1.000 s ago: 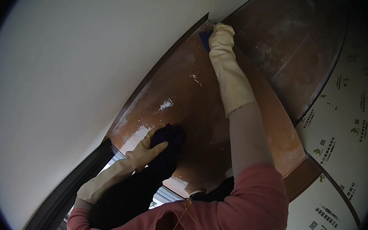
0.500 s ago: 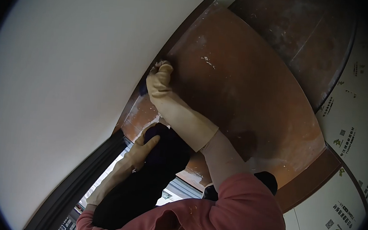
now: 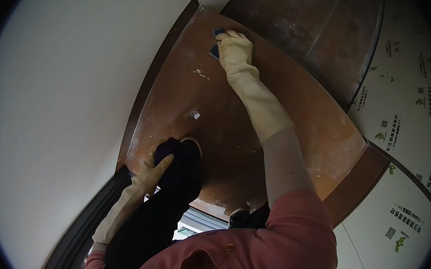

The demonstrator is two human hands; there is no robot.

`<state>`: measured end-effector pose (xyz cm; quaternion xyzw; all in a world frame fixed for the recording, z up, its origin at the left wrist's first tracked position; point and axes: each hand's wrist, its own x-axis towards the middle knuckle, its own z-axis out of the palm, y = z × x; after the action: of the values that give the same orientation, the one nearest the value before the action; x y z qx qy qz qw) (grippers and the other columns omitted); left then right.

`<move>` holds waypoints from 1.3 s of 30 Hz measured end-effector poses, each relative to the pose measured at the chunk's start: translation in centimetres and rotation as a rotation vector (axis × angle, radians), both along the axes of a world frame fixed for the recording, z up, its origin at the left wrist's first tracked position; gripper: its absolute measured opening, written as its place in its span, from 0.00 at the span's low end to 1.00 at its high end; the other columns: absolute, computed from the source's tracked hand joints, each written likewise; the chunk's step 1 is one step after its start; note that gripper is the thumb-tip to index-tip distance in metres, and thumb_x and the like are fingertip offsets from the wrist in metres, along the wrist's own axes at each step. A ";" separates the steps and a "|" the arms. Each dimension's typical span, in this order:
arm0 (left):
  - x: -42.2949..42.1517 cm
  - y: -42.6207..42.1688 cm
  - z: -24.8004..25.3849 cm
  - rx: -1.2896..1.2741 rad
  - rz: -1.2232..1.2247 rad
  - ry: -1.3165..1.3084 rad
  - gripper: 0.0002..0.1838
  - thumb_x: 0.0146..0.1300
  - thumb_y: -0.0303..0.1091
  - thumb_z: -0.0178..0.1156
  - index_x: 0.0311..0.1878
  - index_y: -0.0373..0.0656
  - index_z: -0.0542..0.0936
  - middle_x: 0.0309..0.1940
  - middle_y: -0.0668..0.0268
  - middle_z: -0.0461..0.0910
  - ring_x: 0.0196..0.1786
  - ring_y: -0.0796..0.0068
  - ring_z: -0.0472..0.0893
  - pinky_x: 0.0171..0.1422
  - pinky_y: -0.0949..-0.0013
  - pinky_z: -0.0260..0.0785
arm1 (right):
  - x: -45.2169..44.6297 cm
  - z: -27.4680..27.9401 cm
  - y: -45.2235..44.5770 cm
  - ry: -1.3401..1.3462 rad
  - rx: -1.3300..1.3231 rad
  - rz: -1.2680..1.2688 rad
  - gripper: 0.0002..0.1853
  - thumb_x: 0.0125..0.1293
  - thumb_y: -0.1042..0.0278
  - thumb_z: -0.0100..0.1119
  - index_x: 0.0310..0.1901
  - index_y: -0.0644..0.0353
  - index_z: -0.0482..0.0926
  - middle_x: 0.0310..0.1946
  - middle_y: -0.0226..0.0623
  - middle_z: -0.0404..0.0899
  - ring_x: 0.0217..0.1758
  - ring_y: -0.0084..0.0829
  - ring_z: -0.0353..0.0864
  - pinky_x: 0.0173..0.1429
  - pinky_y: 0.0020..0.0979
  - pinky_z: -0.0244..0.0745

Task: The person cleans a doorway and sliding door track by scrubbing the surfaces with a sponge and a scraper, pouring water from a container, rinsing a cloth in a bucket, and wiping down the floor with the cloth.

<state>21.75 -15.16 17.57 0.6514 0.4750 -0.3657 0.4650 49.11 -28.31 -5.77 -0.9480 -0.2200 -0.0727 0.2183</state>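
Observation:
My right hand (image 3: 236, 49), in a cream rubber glove, is closed around a dark blue, flat-edged pad (image 3: 214, 51), whose exact kind I cannot make out. It presses the pad on the far part of a reddish-brown board surface (image 3: 218, 99) with pale smears. White flecks (image 3: 194, 114) lie on the board nearer me. Lower left, my left hand (image 3: 153, 172), gloved the same way, is closed on a dark purple cloth (image 3: 167, 151) beside my black-trousered knee (image 3: 184, 170). The fingers under the cloth are partly hidden.
A white wall (image 3: 65, 96) with a brown skirting strip (image 3: 154, 73) runs along the left. A darker brown panel (image 3: 301, 29) adjoins at the far side. Printed white sheeting (image 3: 397, 109) covers the right. A dark frame (image 3: 88, 213) and a bright window opening are at lower left.
My right hand has moved with the pad from the left edge by the skirting to the far side, further right. My left hand stays by the knee; the view has shifted somewhat.

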 end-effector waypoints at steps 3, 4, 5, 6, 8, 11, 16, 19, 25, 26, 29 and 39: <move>-0.3 1.6 -0.8 -0.063 0.031 -0.070 0.31 0.68 0.35 0.58 0.73 0.50 0.61 0.61 0.54 0.73 0.62 0.65 0.73 0.66 0.68 0.66 | -6.1 3.1 -14.7 0.043 0.009 -0.098 0.09 0.59 0.76 0.61 0.40 0.55 0.85 0.46 0.39 0.82 0.50 0.43 0.80 0.57 0.39 0.77; -1.0 2.3 -1.7 -0.100 0.025 -0.148 0.31 0.68 0.35 0.58 0.73 0.50 0.61 0.62 0.54 0.72 0.63 0.65 0.72 0.67 0.68 0.66 | -7.6 1.6 -19.3 0.143 -0.052 -0.219 0.10 0.59 0.78 0.60 0.42 0.56 0.85 0.49 0.41 0.81 0.50 0.43 0.80 0.59 0.37 0.76; -1.4 2.5 -2.3 -0.117 0.031 -0.147 0.31 0.68 0.35 0.58 0.73 0.50 0.61 0.62 0.54 0.72 0.63 0.65 0.72 0.67 0.68 0.66 | -7.9 0.3 -20.5 0.142 -0.069 -0.216 0.10 0.59 0.78 0.60 0.42 0.56 0.85 0.49 0.41 0.81 0.50 0.43 0.80 0.59 0.37 0.76; -1.6 2.6 -2.9 -0.126 0.107 -0.163 0.31 0.68 0.34 0.58 0.73 0.50 0.61 0.63 0.55 0.71 0.64 0.65 0.72 0.67 0.68 0.66 | -8.0 -0.9 -21.3 0.090 -0.078 -0.309 0.11 0.58 0.79 0.60 0.41 0.57 0.85 0.49 0.42 0.81 0.50 0.44 0.80 0.59 0.37 0.77; -2.0 2.2 -3.4 -0.145 0.187 -0.164 0.31 0.68 0.34 0.58 0.73 0.50 0.61 0.63 0.55 0.71 0.64 0.65 0.71 0.68 0.68 0.65 | -7.1 0.3 -17.5 -0.004 -0.054 -0.372 0.09 0.58 0.80 0.59 0.39 0.59 0.85 0.48 0.46 0.81 0.50 0.45 0.80 0.57 0.37 0.79; -0.4 0.7 -3.3 -0.160 0.121 -0.137 0.32 0.68 0.33 0.59 0.73 0.51 0.61 0.64 0.55 0.70 0.66 0.65 0.71 0.70 0.68 0.64 | -2.9 2.5 -5.0 0.447 0.382 -0.281 0.14 0.59 0.81 0.57 0.45 0.57 0.84 0.52 0.35 0.81 0.52 0.37 0.80 0.57 0.32 0.77; 0.0 0.6 -3.3 -0.165 -0.091 -0.416 0.31 0.66 0.31 0.60 0.72 0.53 0.62 0.64 0.56 0.70 0.66 0.64 0.70 0.71 0.67 0.63 | -2.4 3.0 -14.0 0.014 -0.224 0.208 0.14 0.61 0.78 0.57 0.45 0.53 0.85 0.50 0.35 0.83 0.53 0.37 0.81 0.55 0.31 0.80; -1.5 1.2 -4.6 -0.218 0.079 -0.449 0.32 0.66 0.31 0.60 0.72 0.55 0.62 0.64 0.56 0.70 0.66 0.63 0.70 0.71 0.66 0.62 | -3.6 -0.6 -18.6 0.098 -0.221 0.060 0.16 0.54 0.81 0.60 0.43 0.54 0.86 0.49 0.36 0.83 0.52 0.39 0.81 0.53 0.33 0.81; 0.4 -0.5 -2.4 -0.200 -0.004 -0.284 0.32 0.66 0.30 0.60 0.72 0.57 0.62 0.65 0.57 0.69 0.66 0.63 0.70 0.70 0.65 0.63 | -0.9 8.9 -7.2 1.001 0.644 -0.311 0.11 0.66 0.74 0.57 0.49 0.65 0.81 0.45 0.35 0.81 0.47 0.25 0.78 0.52 0.23 0.76; -0.2 -0.2 -2.7 -0.202 0.000 -0.291 0.32 0.66 0.30 0.60 0.72 0.57 0.62 0.65 0.57 0.69 0.66 0.63 0.70 0.70 0.65 0.63 | -1.0 4.0 -10.8 0.805 0.431 -0.099 0.13 0.66 0.74 0.57 0.50 0.66 0.80 0.44 0.35 0.81 0.46 0.24 0.78 0.51 0.23 0.75; -1.8 0.7 -4.5 -0.158 -0.155 -0.520 0.33 0.66 0.31 0.60 0.72 0.60 0.62 0.65 0.55 0.69 0.66 0.63 0.71 0.69 0.65 0.65 | -1.8 -3.2 -16.4 0.794 0.303 -0.127 0.12 0.62 0.76 0.58 0.47 0.61 0.83 0.50 0.39 0.79 0.49 0.31 0.80 0.56 0.25 0.76; -1.2 -0.9 -3.8 -0.243 -0.175 -0.436 0.34 0.66 0.36 0.61 0.73 0.57 0.60 0.65 0.55 0.69 0.66 0.63 0.71 0.68 0.66 0.65 | -3.9 0.4 -17.8 0.236 -0.231 0.327 0.08 0.67 0.74 0.53 0.41 0.65 0.82 0.48 0.38 0.76 0.50 0.28 0.78 0.61 0.27 0.76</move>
<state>20.53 -16.09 13.75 0.6928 0.2579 -0.3099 0.5978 45.20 -46.09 -5.40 -0.9202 -0.3507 0.1006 0.1415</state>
